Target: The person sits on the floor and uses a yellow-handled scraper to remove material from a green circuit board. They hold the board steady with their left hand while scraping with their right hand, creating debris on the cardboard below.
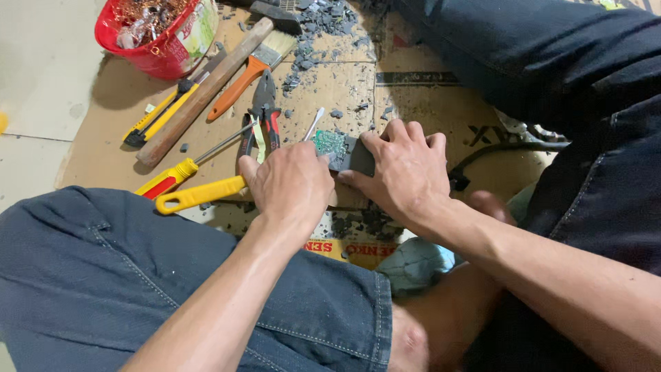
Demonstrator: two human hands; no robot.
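Note:
My left hand (292,182) is closed around a yellow tool handle (200,195) that sticks out to the left; its working end is hidden under my fingers. My right hand (406,169) grips a small black plastic casing (352,156) from the right. A green circuit board (329,142) shows at the casing's left end, right at my left hand's fingertips. Both hands meet over a sheet of brown cardboard (413,110) on the floor, between my knees in dark denim.
To the left lie a red-and-yellow screwdriver (172,176), red-handled pliers (264,117), a wooden-handled hammer (206,89), an orange paintbrush (249,72) and a yellow utility knife (155,117). A red tub (148,55) of copper scrap stands top left. Grey plastic shards (320,24) litter the cardboard. A black cable (482,155) runs right.

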